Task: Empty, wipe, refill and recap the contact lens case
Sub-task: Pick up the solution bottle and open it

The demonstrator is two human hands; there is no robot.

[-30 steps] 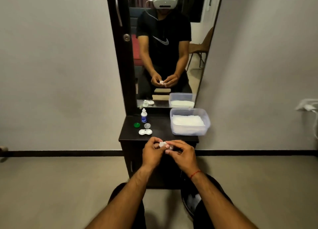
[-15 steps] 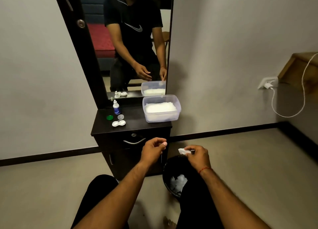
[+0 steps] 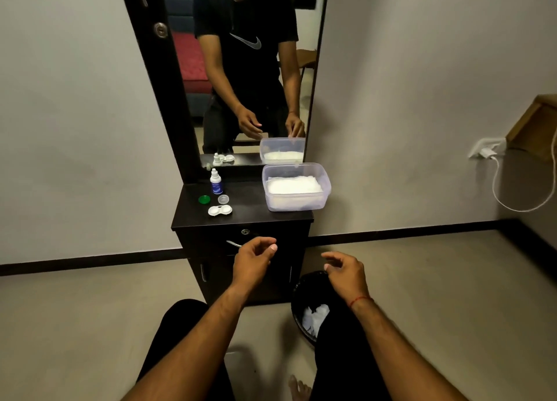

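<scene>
The crumpled white tissue is gone from your right hand (image 3: 346, 272); both hands hang empty, fingers loosely curled. The uncapped white twin-well plastic contact lens case (image 3: 220, 210) lies just in front of the small blue-labelled white solution bottle (image 3: 216, 184), long axis left to right, up and left of your left hand (image 3: 254, 259), the nearer one. By the bottle you have one case, two loose round caps, a green cap (image 3: 204, 199) and a clear cap (image 3: 223, 199), and one clear plastic tissue tub (image 3: 294, 205) to its right.

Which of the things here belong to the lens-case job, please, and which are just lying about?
Job: lens case, green cap, clear cap, solution bottle, tub of tissues, bin.
Lying about: charger cable, wooden shelf.
</scene>
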